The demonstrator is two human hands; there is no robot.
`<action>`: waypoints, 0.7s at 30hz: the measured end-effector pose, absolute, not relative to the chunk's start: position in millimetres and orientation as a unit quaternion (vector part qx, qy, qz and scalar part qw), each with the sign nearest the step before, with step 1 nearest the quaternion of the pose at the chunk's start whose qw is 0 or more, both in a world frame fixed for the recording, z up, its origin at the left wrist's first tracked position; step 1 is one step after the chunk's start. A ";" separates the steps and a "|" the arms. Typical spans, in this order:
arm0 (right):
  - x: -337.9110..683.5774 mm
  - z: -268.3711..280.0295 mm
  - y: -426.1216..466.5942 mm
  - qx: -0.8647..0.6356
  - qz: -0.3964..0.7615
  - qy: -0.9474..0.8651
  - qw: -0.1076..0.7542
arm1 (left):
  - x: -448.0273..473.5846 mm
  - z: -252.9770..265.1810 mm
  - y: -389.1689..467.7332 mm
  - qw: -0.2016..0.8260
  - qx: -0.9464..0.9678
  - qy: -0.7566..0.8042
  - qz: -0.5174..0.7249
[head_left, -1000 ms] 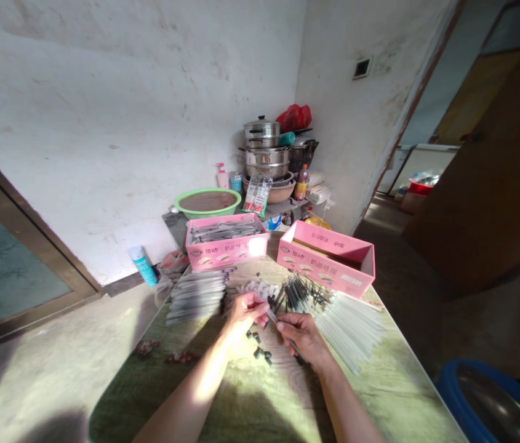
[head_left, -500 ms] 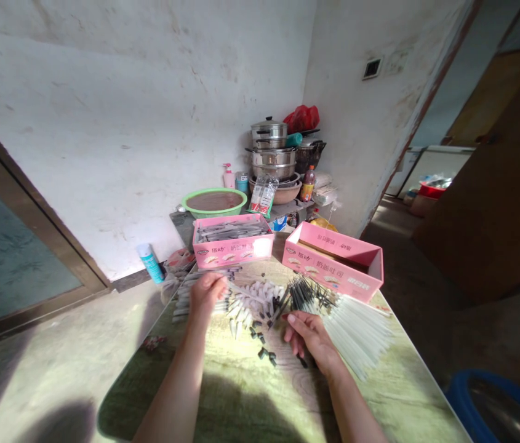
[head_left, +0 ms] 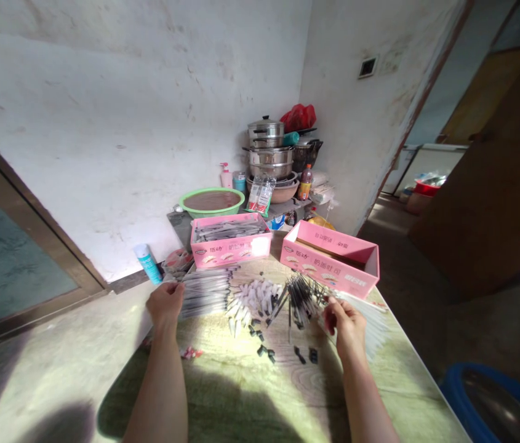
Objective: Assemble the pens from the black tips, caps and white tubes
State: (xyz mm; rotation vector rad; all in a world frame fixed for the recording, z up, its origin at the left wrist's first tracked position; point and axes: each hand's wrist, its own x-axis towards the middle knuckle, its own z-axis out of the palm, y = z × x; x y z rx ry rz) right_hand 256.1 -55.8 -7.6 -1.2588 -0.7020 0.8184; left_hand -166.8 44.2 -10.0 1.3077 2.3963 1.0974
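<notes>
My left hand (head_left: 166,303) is closed at the left end of a row of pale pens (head_left: 207,292) with dark tips. Its fingertips touch or nearly touch the pen ends; whether they grip one I cannot make out. Over the upper part of a fan of translucent white pen barrels (head_left: 375,335), my right hand (head_left: 346,320) has its fingers curled together, and what is in them is hidden. Between the hands lie a heap of small white pen tips (head_left: 260,296), a bundle of thin black refills (head_left: 301,298) and several loose black caps (head_left: 266,352).
A pink box (head_left: 231,252) full of pens stands at the table's far edge. Right of it is another pink box (head_left: 331,271). Behind are a green-rimmed basin (head_left: 212,211) and stacked pots (head_left: 270,161). A blue tub (head_left: 495,406) sits on the floor at right.
My left hand has moved left from the white tips to the end of the pen row. My right hand has gone from the black refills rightward onto the barrels.
</notes>
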 end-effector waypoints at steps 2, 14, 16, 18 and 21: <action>266.8 -9.1 -56.3 -0.601 0.311 -0.304 0.671 | -165.4 -6.6 42.1 0.095 0.441 0.827 0.336; 291.9 -8.4 -64.6 -0.797 0.133 -0.564 0.170 | -162.1 -4.2 37.4 0.060 0.440 0.837 0.320; 284.5 -5.7 -64.7 -0.796 0.127 -0.576 0.135 | -162.0 -3.7 37.2 0.060 0.437 0.836 0.325; 277.9 -4.2 -64.3 -0.793 0.127 -0.586 0.113 | -162.3 -3.6 37.4 0.060 0.435 0.837 0.326; 272.4 -5.0 -63.4 -0.792 0.117 -0.592 0.089 | -162.3 -3.3 37.7 0.060 0.430 0.842 0.319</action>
